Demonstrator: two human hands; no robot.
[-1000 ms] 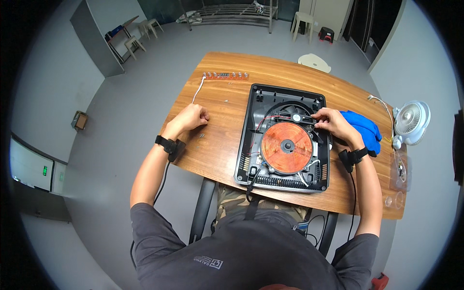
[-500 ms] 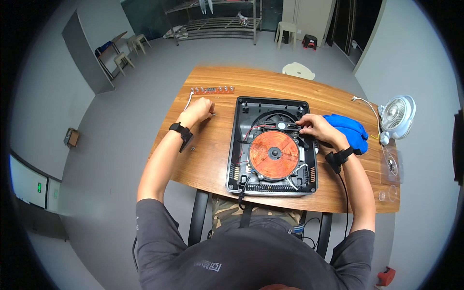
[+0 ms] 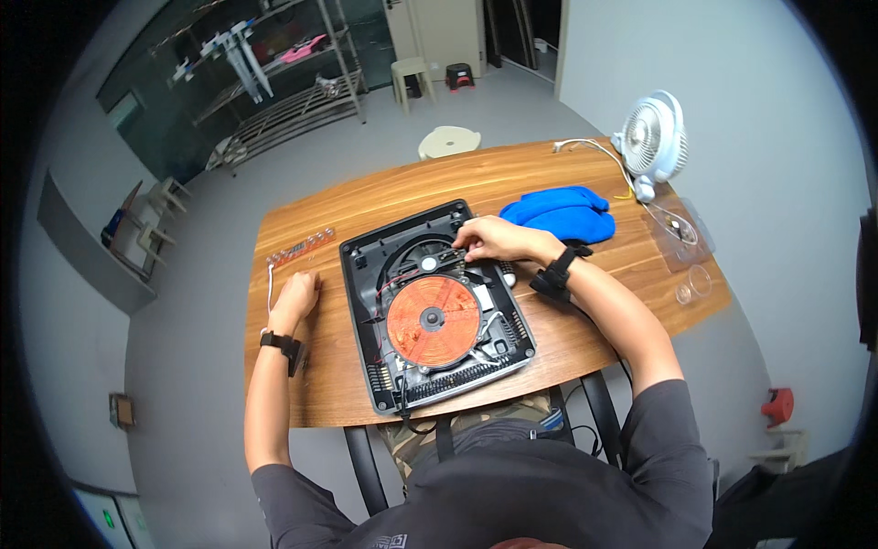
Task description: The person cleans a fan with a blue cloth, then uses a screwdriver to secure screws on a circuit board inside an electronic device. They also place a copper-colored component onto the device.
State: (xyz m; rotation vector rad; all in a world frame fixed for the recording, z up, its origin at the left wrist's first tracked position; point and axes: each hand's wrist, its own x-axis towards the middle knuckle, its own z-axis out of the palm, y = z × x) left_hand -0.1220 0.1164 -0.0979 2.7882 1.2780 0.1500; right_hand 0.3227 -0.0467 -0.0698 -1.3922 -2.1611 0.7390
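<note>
Housing (image 3: 360, 320) lies open on desk (image 3: 322, 393), probably for access.
Right hand (image 3: 494, 238) part-closed over its far right side, left hand (image 3: 296, 295) curled left of it; can't tell what either holds.

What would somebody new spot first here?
Probably the big round orange coil inside an opened black induction cooker on the wooden table. Next, the bright blue cloth bundle beside the right hand, and the pale fan at the table's far right corner.
</note>
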